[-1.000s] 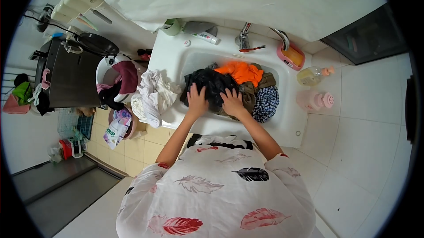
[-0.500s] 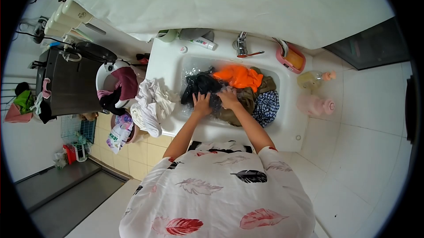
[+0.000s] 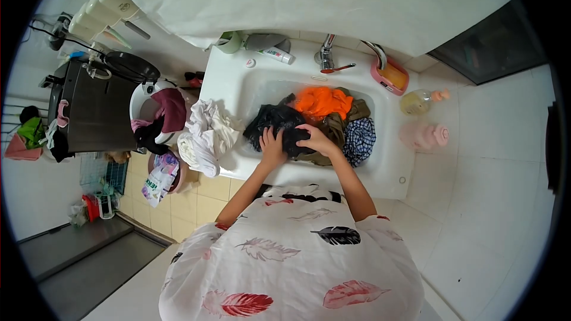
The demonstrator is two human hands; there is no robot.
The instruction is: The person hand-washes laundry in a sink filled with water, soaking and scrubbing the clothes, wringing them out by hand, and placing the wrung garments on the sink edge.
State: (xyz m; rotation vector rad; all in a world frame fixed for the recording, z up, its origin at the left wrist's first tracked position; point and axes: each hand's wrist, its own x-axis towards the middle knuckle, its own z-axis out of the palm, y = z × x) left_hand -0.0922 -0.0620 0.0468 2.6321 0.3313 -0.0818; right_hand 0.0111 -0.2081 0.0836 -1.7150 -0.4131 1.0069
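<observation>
Wet black cloth point(image 3: 275, 120) lies bunched at the left side of the white sink point(image 3: 389, 169). On its near edge rests my left hand point(image 3: 273, 146), fingers bent over the fabric. My right hand point(image 3: 316, 141) grips the cloth's right part, its fingers curled round a bulge of it. Behind and to the right is an orange cloth point(image 3: 324, 102), with an olive-brown cloth point(image 3: 333, 127) beside it. A blue-and-white checked cloth point(image 3: 359, 141) sits at the sink's right side.
White clothes point(image 3: 208, 133) lie over the sink's left ledge. A faucet point(image 3: 325, 59) stands at the back, near a pink soap dish point(image 3: 391, 77). A yellowish bottle point(image 3: 416, 102) and pink bottle point(image 3: 425, 135) are to the right. A white bucket point(image 3: 143, 104) holds maroon cloth.
Both hands pressed down into the water, then came up a little. The black cloth has bunched up between them, and my right hand has closed on its right part.
</observation>
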